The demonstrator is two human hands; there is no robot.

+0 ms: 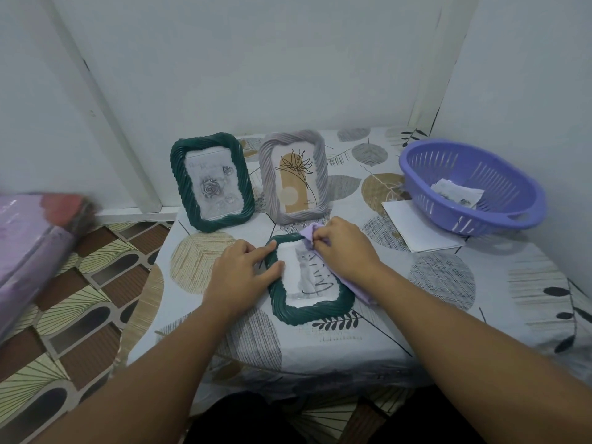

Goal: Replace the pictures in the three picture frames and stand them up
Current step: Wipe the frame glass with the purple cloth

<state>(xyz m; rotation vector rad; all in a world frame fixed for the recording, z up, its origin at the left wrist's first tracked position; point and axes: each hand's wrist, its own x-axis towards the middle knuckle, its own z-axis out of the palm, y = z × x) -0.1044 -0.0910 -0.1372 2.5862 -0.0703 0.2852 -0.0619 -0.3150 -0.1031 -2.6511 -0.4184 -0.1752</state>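
A dark green frame with a cat picture (308, 310) lies flat, face up, on the table in front of me. My left hand (243, 270) presses on its left edge with straight fingers. My right hand (344, 249) grips a lilac cloth (360, 291) bunched over the frame's upper right side. Behind it stand two frames upright: a dark green frame with a rose picture (212, 182) on the left and a grey frame with a line-drawn plant picture (294, 176) to its right.
The table (448, 315) wears a leaf-patterned cloth. At the right back sits a purple basket (471, 184) holding a small picture, with white paper (416, 232) beneath its edge. A wrapped pink-purple bundle (35, 238) lies at the left. Walls close the corner behind.
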